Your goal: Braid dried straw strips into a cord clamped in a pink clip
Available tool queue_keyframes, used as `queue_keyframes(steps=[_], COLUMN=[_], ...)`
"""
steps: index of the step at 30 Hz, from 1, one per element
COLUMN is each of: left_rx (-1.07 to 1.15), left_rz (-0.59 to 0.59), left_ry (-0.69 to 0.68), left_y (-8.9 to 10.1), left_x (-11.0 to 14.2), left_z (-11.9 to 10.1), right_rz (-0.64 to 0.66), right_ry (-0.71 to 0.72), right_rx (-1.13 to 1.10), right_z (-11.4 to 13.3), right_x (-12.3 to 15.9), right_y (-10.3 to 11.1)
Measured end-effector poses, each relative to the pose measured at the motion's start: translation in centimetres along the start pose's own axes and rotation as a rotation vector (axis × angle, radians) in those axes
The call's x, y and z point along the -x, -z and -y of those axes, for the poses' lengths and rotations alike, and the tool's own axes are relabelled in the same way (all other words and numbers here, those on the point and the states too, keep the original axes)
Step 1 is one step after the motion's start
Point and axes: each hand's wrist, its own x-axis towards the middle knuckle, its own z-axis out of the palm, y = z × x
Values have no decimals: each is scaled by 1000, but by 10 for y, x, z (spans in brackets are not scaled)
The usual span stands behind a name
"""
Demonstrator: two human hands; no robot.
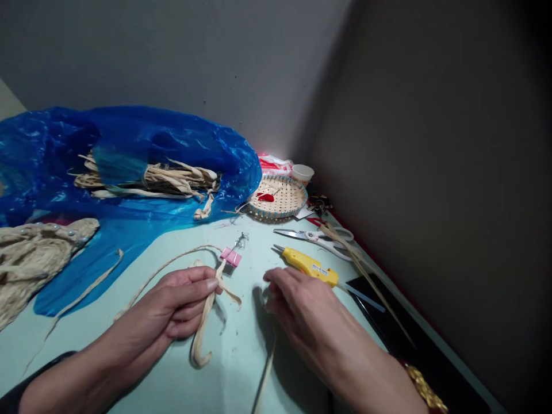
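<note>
My left hand (185, 299) pinches pale dried plant-fibre strips (206, 328) between thumb and forefinger, their loose ends curling downward. Just above its fingertips a pink binder clip (231, 257) grips the top of the strips. From the clip a thin twisted cord (166, 263) of the same fibre curves left and down behind my left hand. My right hand (302, 307) hovers to the right with its fingers curled together, and what they hold, if anything, is hidden. Below it a narrow fibre strip (266, 371) runs to the bottom edge; whether the hand touches it I cannot tell.
A yellow glue gun (308, 265) and white-handled scissors (317, 236) lie beyond my right hand. Behind them stand a woven basket (282, 198) and a paper cup (302, 172). Blue plastic (207, 135) with a fibre bundle (172, 179) fills the left back. A braided piece (38, 253) lies far left.
</note>
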Motion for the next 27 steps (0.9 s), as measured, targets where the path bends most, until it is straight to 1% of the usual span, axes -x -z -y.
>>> queue_keyframes(steps=[3, 4, 6, 7, 9, 12, 14, 17, 20, 23, 27], left_rx=[-15, -17, -24, -28, -40, -53, -77, -142, -213, -283, -334], left_rz=[16, 8, -16, -24, -28, -10, 6, 24, -3, -40, -45], left_ry=[-18, -20, -24, -24, -21, -26, -46, -99, -131, -163, -176], left_y=[0, 0, 1, 1, 2, 2, 1, -1, -4, -7, -9], left_x=[0, 0, 0, 0, -1, -2, -2, -1, 0, 1, 0], left_z=[2, 2, 3, 4, 5, 5, 5, 5, 7, 10, 12], right_rz=[-87, -96, -61, -32, 15, 22, 34, 52, 44, 1, -97], right_ry=[-6, -20, -44, -35, 38, 215, 293, 306, 273, 264, 307], right_rx=[19, 51, 144, 192, 258, 256, 251, 302, 385, 449, 408], right_z=[-8, -9, -6, -3, 5, 15, 17, 17, 17, 19, 18], right_x=[-1, 1, 6, 8, 12, 12, 11, 10, 10, 10, 10], right_y=[13, 16, 18, 16, 5, -16, -27, -32, -32, -34, -42])
